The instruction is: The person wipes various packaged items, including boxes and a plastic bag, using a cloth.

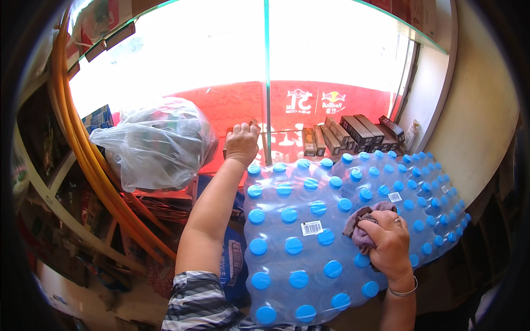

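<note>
At the window, my left hand [242, 142] has its fingers bent over a small brown carton [254, 123], most of which the hand hides. A bunched purple-grey cloth [359, 231] is gripped in my right hand [389, 240], resting on shrink-wrapped plastic bottles [278, 265] with blue caps. These packs lie side by side before me and bear barcode labels. Several narrow cartons [358, 130] stand in a row along the sill, beyond the bottles. Left of my left hand sits a full translucent plastic bag [161, 145].
A glass edge [267, 82] rises at the middle of the bright window. Red printed panels [232, 99] cover its lower part. Orange hoses or pipes [85, 153] curve down the left side, near shelving. A blue printed carton [234, 260] stands low beside the bottles. The wall [480, 103] bounds the right.
</note>
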A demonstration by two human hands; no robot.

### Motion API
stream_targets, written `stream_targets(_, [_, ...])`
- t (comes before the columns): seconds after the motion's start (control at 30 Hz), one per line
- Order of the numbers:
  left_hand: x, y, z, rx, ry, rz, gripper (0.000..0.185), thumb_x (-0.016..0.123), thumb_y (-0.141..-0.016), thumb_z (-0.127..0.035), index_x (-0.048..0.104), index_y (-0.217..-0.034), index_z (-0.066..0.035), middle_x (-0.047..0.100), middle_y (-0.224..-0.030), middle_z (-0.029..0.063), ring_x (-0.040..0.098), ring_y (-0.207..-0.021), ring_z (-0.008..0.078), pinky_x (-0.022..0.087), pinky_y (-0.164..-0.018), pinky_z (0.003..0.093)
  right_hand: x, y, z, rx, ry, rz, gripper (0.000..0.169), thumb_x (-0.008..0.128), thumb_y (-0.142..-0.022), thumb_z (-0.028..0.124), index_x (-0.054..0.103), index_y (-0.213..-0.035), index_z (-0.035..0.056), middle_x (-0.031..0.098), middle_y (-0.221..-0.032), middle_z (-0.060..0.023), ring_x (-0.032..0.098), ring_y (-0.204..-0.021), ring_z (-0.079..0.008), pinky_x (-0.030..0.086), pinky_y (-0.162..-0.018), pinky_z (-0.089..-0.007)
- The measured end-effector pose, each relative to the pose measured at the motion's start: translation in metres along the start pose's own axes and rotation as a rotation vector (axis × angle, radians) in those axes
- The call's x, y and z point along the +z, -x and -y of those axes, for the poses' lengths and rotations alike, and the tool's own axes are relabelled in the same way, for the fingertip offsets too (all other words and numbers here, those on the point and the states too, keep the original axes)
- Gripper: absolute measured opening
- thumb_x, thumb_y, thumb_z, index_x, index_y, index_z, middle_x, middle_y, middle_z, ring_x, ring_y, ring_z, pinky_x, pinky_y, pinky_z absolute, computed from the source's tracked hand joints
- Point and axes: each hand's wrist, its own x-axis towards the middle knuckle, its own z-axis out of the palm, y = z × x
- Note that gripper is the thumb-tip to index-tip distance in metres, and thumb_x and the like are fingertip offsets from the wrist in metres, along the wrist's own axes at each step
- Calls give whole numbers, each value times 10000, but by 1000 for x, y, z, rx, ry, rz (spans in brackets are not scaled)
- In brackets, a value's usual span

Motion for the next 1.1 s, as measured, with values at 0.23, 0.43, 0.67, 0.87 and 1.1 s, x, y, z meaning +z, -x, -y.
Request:
stream_targets(0.23, [13,13,1,-25,-86,243,266,669,-685,-193,681,-943,-125,633,-940,44,595,-892,261,447,-725,440,0,1,-2,-19,-7,-16,342,742,-617,64,701,-952,117,651,-1007,-55,610,-953,-279,437,-843,-403])
stream_targets(0.43, [17,17,11,-128,-151,269,297,669,-692,-256,689,-958,-126,647,-987,60,613,-901,262,436,-735,467,-1,-1,0,9,-30,3,292,720,-671,82,707,-957,140,637,-991,-41,595,-952,-271,429,-845,-422])
stream_targets(0.67, [6,12,3,-112,-202,329,588,673,-709,-618,694,-989,-101,644,-985,92,630,-905,262,485,-726,446,-5,1,-1,-2,-13,11,357,737,-620,52,700,-970,113,645,-1012,-59,603,-967,-287,436,-857,-407])
stream_targets(0.87, [-19,17,6,-155,-125,331,597,632,-765,-631,699,-995,-84,622,-1036,83,594,-967,252,476,-760,418,-3,2,-1,22,-28,7,297,727,-684,93,697,-974,153,649,-1000,-30,608,-968,-260,426,-844,-409])
stream_targets(1.1, [-68,34,15,-9,5,28,480,708,-760,-473,659,-1016,-70,617,-1055,90,592,-941,275,479,-750,436,0,8,-7,4,-20,-25,365,755,-634,50,693,-980,151,655,-1053,-53,616,-1009,-278,435,-857,-410])
